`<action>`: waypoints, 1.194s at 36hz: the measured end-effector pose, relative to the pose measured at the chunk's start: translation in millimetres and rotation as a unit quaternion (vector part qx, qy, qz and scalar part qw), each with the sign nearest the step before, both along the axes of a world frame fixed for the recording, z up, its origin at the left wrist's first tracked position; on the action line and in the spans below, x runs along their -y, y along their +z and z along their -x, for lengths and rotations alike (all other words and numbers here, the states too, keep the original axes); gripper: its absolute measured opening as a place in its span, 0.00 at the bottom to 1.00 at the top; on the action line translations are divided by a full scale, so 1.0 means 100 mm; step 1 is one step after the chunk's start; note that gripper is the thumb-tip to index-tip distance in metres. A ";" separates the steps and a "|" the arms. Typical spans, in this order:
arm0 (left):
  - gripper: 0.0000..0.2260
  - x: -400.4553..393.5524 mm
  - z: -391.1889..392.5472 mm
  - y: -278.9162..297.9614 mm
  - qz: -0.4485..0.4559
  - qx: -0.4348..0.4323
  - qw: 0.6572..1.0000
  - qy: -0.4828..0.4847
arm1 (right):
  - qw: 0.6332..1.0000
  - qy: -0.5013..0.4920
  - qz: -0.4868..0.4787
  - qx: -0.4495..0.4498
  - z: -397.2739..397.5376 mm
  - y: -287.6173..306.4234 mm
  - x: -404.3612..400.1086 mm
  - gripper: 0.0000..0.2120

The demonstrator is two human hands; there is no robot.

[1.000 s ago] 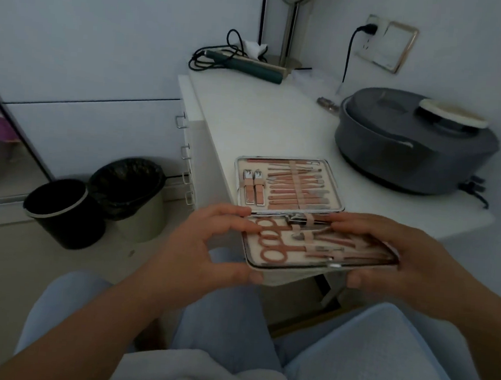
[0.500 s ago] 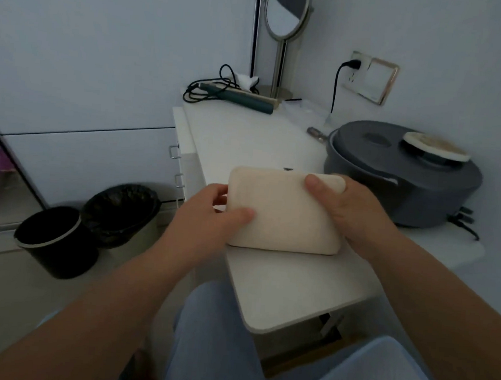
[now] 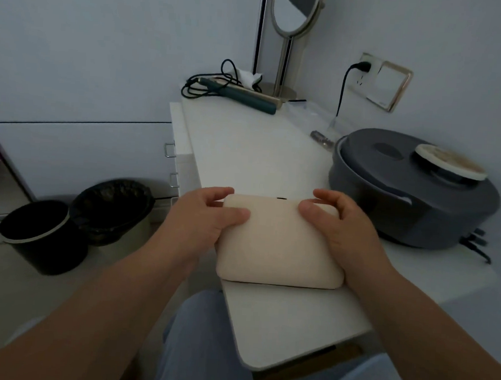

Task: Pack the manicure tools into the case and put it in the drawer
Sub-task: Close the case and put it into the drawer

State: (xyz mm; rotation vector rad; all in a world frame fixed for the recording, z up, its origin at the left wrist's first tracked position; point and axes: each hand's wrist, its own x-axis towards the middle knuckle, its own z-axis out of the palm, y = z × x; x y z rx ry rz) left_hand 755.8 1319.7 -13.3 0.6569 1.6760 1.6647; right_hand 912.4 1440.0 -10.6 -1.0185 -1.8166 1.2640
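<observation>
Case: the case (image 3: 279,245) was closed, a plain cream rectangle with rounded corners and a soft-looking, slightly padded top; a small dark mark sat at the middle of its far edge.
Case position: it lay flat on the counter (image 3: 246,148), at the counter's left edge and toward its near end, with the near long side just lifted enough to cast a thin shadow line.
Left hand: the left hand (image 3: 199,225) gripped the case's far left corner, thumb on top and fingers (image 3: 213,194) curled round the far edge.
Right hand: the right hand (image 3: 347,232) gripped the case's far right corner the same way, thumb on the lid and fingers curled over the far edge, palm along the right side.
Pot: a dark grey lidded pot (image 3: 412,189) stood right of the case, near it but apart.
Drawers: drawer handles (image 3: 170,150) showed on the unit left of the case, beyond it.
Bins: two black bins (image 3: 72,222) stood on the floor, well left of the case.
</observation>
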 end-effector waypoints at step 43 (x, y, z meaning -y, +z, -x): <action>0.08 0.08 0.02 0.46 -0.062 -0.334 0.940 -0.013 | 0.970 0.169 -0.172 0.016 0.06 0.56 -0.08 0.11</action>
